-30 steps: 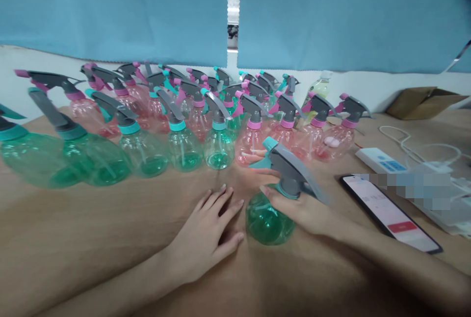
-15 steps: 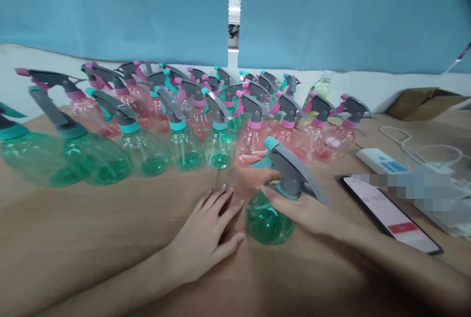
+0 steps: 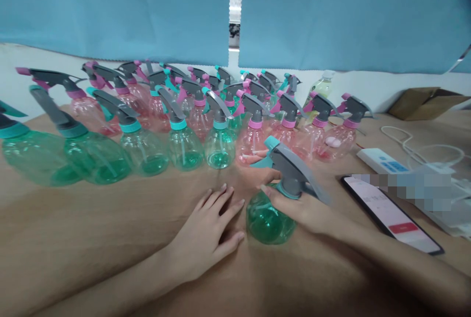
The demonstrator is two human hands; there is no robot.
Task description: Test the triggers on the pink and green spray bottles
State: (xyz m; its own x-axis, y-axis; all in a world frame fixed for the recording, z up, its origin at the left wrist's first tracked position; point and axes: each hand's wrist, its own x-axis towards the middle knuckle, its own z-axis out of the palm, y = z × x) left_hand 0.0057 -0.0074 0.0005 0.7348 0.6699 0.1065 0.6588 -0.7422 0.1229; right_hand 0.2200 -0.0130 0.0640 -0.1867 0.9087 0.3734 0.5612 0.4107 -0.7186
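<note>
My right hand is closed round a clear green spray bottle with a grey trigger head and teal nozzle and collar. The bottle leans slightly, close to the table surface; whether its base touches cannot be told. Some of my right fingers reach past the neck on its far side. Flat on the brown table, just left of that bottle, lies my left hand, fingers stretched out and nothing in it. Beyond it stands another green spray bottle, beside a pink spray bottle.
Several green and pink spray bottles stand in rows along the back. On the right lie a phone, a white power strip with cables and a clear plastic bag. A cardboard box sits at the far right, below the blue curtain.
</note>
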